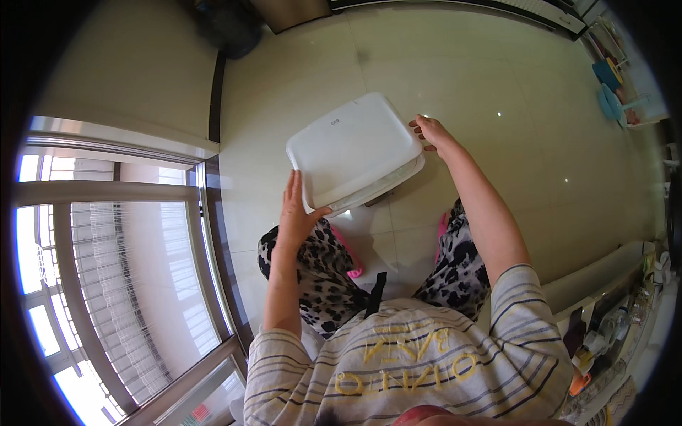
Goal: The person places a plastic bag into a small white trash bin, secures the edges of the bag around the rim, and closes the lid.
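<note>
A white rectangular plastic lid point(351, 144) with rounded corners lies tilted over a shallow white container point(381, 186). Along the near right side a gap shows between them, and the container's inside is mostly hidden. My left hand point(293, 213) wraps the near left corner, its fingers along the left edge and its thumb at the near edge. Just off the right edge, my right hand point(434, 136) has its fingers apart and holds nothing. Under the container a small dark brown part point(379, 199) shows, too covered to name.
Glossy floor tiles point(506, 160) surround the container. A glazed sliding door point(200, 213) is at left, with a dark rounded vessel point(234, 32) at the back left. On the right stand a blue basin point(611, 104) and a counter edge point(597, 277) with clutter. My knees flank the near side.
</note>
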Action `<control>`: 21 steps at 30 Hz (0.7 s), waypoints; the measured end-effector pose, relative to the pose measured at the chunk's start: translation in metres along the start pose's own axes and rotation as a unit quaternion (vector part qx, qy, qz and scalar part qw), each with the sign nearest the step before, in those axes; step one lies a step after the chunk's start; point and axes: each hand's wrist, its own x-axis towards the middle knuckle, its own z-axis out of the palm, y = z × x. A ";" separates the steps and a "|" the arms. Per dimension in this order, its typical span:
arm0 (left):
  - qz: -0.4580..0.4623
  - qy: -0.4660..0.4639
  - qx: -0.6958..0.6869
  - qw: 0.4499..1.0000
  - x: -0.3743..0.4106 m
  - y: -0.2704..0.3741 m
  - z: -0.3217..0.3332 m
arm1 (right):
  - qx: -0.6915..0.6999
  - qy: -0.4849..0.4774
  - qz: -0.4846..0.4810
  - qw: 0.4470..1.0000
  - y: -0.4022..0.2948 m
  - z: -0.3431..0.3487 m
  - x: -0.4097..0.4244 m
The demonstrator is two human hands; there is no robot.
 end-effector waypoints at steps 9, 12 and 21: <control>-0.222 -0.208 -0.154 0.940 0.040 -0.095 -0.009 | -0.089 -0.073 0.057 0.992 -0.013 0.004 -0.022; -0.244 -0.285 -0.159 0.913 0.059 -0.098 0.000 | -0.056 -0.084 0.058 0.993 0.002 0.007 -0.009; -0.135 -0.147 -0.178 0.963 0.074 -0.098 0.035 | -0.128 0.069 -0.171 0.974 0.035 0.025 0.023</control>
